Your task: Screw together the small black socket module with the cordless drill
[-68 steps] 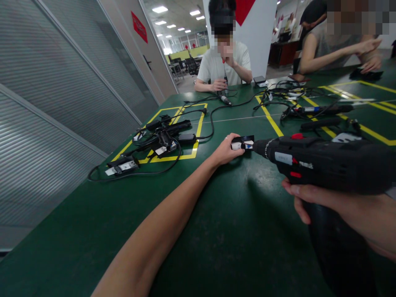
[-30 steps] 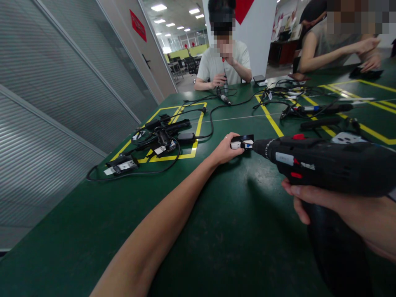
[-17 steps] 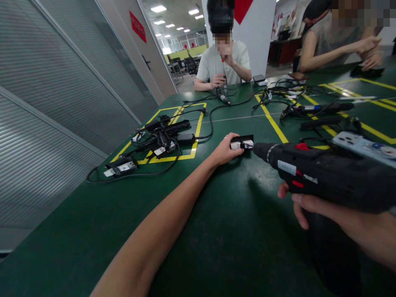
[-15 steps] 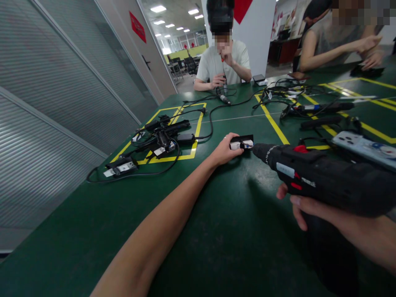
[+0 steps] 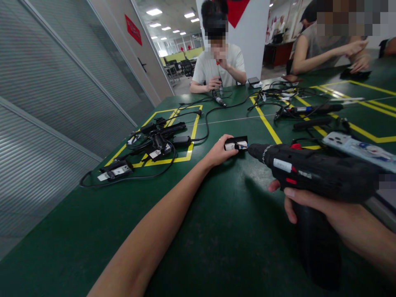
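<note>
Head view shows the bare left hand (image 5: 222, 152) gripping the left end of a small rectangular black case with a white insert (image 5: 235, 144), down on the dark green tabletop (image 5: 216, 231) ahead of the person. The bare right hand (image 5: 321, 203) is wrapped around the handle of a black power drill with red buttons (image 5: 321, 171), its tapered nose pointing left at the case's right end; whether its tip touches, or a bit is seated there, is too small to tell. The likeliest trouble is a slip: only one end of the case is pinched, so a sideways push or twist from the drill could skid or spin it. Since the left fingers lie in line with the nose, a tip jumping off could run toward them. The drill also looks heavy and is held out by one hand, so a sagging wrist could tilt the nose and mar the white insert. Its bulky rear, close to a flat pale blue patterned object (image 5: 355, 149), might knock that if swung right.
</note>
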A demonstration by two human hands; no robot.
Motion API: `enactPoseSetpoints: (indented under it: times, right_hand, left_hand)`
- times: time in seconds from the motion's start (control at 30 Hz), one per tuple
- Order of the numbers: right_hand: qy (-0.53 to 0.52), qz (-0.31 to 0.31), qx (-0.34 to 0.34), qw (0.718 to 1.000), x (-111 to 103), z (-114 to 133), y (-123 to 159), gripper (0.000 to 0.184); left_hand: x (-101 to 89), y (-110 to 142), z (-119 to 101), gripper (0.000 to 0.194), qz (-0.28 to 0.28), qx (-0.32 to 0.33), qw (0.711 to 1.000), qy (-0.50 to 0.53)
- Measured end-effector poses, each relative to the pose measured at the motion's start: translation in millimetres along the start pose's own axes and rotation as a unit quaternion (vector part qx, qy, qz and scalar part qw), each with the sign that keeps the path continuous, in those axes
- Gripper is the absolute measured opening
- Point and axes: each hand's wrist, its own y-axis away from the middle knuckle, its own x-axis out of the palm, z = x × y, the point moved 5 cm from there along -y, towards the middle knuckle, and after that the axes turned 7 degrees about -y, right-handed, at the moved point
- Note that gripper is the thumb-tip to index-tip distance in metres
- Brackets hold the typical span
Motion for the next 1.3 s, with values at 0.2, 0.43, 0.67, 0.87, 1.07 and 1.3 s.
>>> enactPoseSetpoints:
  times: [0.2,0.43,0.67,0.87,1.07,1.3]
  right_hand:
    - [-0.078,0.017,0.052,0.995,4.2,-3.3,-4.9,0.040]
    - [-0.079,0.038,0.050,0.995,-0.1,-16.0,-8.9,0.024]
    - [-0.050,0.023,0.047,0.997,0.7,-9.3,-4.7,0.023]
    - [0.044,0.020,0.036,0.998,-0.8,-7.3,2.1,0.023]
    - [0.043,0.017,0.050,0.998,-2.7,-12.0,2.4,0.025]
    - [0.075,0.006,0.068,0.995,-6.9,-17.5,4.4,0.029]
  left_hand:
    - [-1.2,0.4,-0.6,0.046,-0.008,-0.010,1.000,-0.010]
    - [0.0,0.4,1.4,0.047,-0.009,-0.008,1.000,-0.001]
    - [0.7,0.3,1.6,0.048,0.002,-0.017,1.000,0.011]
    - [0.1,0.8,0.1,0.049,0.006,-0.020,1.000,0.003]
    - [-1.0,0.9,-2.0,0.048,-0.003,-0.011,1.000,-0.007]
    - [-0.4,0.3,-3.7,0.047,-0.001,-0.011,1.000,0.002]
